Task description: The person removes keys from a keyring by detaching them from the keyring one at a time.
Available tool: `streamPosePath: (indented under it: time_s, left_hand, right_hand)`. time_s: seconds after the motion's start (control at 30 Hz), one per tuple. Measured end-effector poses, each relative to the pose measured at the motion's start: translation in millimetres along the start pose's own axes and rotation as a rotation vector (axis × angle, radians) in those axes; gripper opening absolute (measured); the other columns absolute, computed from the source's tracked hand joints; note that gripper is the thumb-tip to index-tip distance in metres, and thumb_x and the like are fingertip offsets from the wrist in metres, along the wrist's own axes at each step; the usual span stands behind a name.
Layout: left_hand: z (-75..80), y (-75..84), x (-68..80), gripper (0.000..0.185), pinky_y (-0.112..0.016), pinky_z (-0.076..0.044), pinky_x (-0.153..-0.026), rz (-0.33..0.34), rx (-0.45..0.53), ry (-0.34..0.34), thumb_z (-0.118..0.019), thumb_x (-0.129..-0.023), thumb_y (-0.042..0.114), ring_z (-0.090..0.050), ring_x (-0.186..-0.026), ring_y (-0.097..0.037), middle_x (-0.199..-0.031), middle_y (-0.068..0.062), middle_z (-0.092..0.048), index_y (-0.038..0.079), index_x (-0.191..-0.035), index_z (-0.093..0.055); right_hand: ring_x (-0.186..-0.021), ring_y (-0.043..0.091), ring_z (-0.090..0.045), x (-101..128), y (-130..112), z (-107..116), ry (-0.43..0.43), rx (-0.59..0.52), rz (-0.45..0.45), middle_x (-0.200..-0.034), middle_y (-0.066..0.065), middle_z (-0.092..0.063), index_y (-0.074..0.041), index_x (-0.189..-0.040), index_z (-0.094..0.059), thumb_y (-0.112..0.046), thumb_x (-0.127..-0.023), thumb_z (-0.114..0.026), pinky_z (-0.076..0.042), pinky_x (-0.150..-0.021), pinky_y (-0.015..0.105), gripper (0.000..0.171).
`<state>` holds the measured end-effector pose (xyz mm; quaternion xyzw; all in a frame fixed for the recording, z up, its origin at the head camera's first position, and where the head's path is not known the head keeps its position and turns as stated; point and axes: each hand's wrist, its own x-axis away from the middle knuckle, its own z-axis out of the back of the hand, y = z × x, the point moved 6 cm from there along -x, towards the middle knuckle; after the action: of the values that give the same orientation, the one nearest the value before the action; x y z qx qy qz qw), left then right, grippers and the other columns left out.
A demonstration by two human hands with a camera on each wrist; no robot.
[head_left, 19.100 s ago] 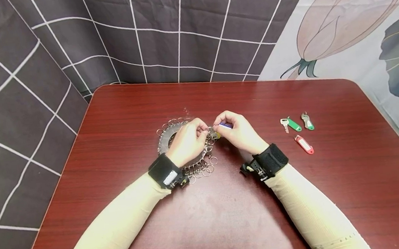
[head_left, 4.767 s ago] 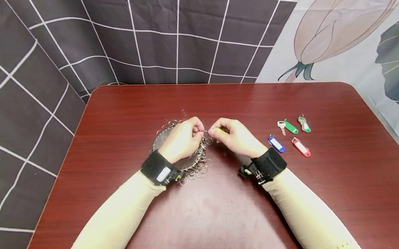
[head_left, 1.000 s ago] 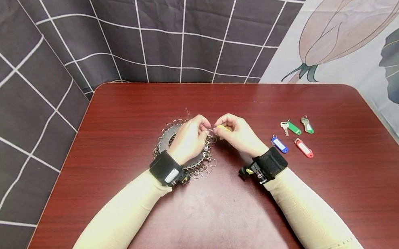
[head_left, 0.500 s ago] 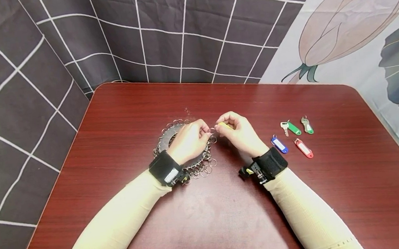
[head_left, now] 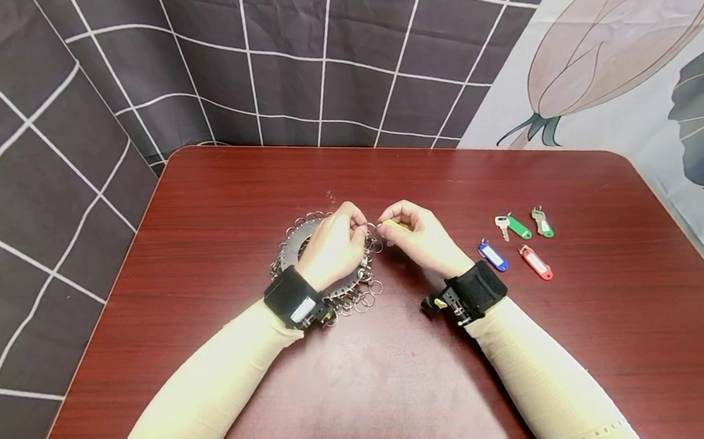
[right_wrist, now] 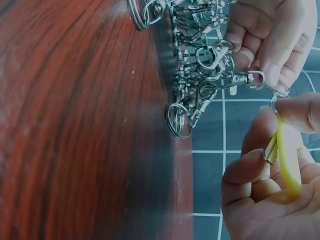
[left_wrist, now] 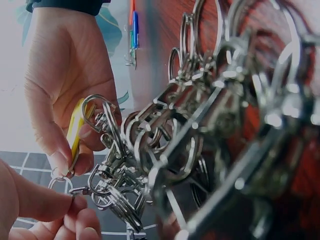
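Observation:
My left hand (head_left: 332, 246) reaches over a grey metal disc (head_left: 291, 249) whose edge is hung with several swivel clasps and split rings. Its thumb and fingers pinch a split ring (left_wrist: 61, 183) at the end of one clasp (right_wrist: 242, 79). Facing it, my right hand (head_left: 423, 239) holds a yellow key tag (right_wrist: 287, 160) between thumb and fingers. A key (right_wrist: 271, 149) lies against the tag. The tag's small ring end meets the split ring right between both sets of fingertips. In the head view the left hand hides part of the disc.
To the right on the red-brown table (head_left: 370, 389) lie a blue key tag (head_left: 493, 255), a red key tag (head_left: 535, 262), a green tag (head_left: 519, 226) beside a silver key (head_left: 504, 226), and another key with a green tag (head_left: 542, 221). Dark gridded cloth (head_left: 284, 62) hangs behind the table.
The blue tag, in my right hand at first, now lies on the table, and that hand holds the yellow tag. Over the last second the hands shift only slightly at the ring.

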<state>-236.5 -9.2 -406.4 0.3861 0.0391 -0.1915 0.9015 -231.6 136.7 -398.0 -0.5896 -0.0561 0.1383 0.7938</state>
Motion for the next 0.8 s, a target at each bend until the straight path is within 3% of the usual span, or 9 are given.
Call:
streamPosePath:
  time_s: [0.1,0.33,0.6,0.8]
  left_hand:
    - [1.7,1.8,-0.2,0.008,-0.030,-0.046,-0.067,-0.010,0.010,0.029,-0.056,-0.093,0.010,-0.057,-0.075,-0.015,-0.085,0.000,-0.059,0.011,-0.101,-0.055]
    - [1.7,2.9,-0.7,0.007,-0.030,-0.045,-0.066,-0.020,-0.004,0.033,-0.057,-0.094,0.011,-0.056,-0.075,-0.014,-0.087,0.000,-0.060,0.012,-0.101,-0.057]
    - [-1.3,4.6,-0.4,0.007,-0.030,-0.044,-0.063,-0.042,-0.023,-0.010,-0.061,-0.093,0.011,-0.055,-0.074,-0.014,-0.093,0.001,-0.063,0.014,-0.099,-0.060]
    - [-5.1,5.3,-0.4,0.009,-0.030,-0.046,-0.067,-0.033,-0.037,-0.056,-0.060,-0.094,0.013,-0.058,-0.077,-0.013,-0.094,0.001,-0.066,0.014,-0.102,-0.064]
  right_hand:
    - [-0.067,0.015,-0.056,0.1,-0.9,-1.7,-0.018,0.030,-0.004,-0.084,0.024,-0.059,0.009,-0.104,-0.057,0.003,-0.090,-0.059,-0.043,-0.059,0.020,0.016]
    - [-0.074,0.044,-0.054,0.5,-1.2,-1.7,-0.020,0.063,-0.011,-0.084,0.028,-0.059,0.008,-0.102,-0.058,0.002,-0.090,-0.059,-0.042,-0.057,0.020,0.013]
    - [-0.065,0.027,-0.055,0.3,-0.3,2.1,0.021,0.038,-0.021,-0.078,0.011,-0.059,0.010,-0.103,-0.058,0.002,-0.088,-0.060,-0.040,-0.054,0.020,0.017]
    - [-0.060,0.020,-0.054,1.3,-1.6,3.9,0.046,0.045,-0.014,-0.076,0.010,-0.058,0.010,-0.102,-0.059,0.002,-0.088,-0.061,-0.039,-0.047,0.021,0.016]
